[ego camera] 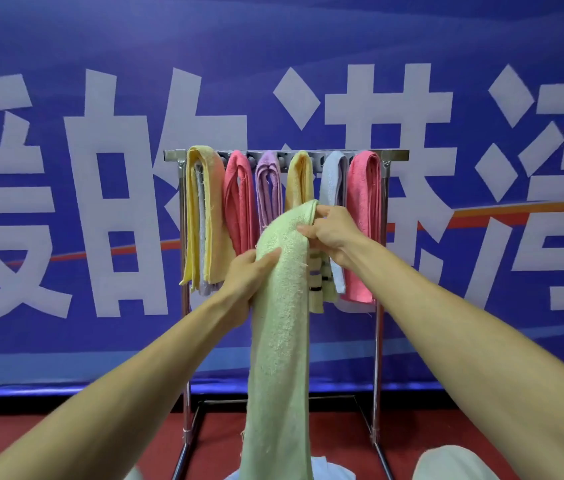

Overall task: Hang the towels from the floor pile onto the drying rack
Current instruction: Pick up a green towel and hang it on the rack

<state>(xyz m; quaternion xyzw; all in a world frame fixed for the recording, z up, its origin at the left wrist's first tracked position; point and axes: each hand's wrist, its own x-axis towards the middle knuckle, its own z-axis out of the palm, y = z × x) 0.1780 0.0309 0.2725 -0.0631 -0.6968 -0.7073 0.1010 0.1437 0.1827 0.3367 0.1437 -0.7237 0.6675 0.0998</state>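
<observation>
A pale green towel [282, 323] hangs long from both my hands in front of the metal drying rack [394, 155]. My left hand [247, 284] grips its left edge lower down. My right hand [330, 230] pinches its top fold higher up. Several towels hang over the rack's top bar: yellow [204, 209], pink [239, 202], purple [268, 188], another yellow [299, 178], light blue [334, 178] and pink [363, 220]. A striped end of the green towel [320, 285] shows behind my right wrist.
A blue banner [100, 98] with large white characters covers the wall behind the rack. The floor [65, 431] is red. Light cloth [322, 469] lies at the bottom edge below the green towel, and my knee [453, 462] shows at lower right.
</observation>
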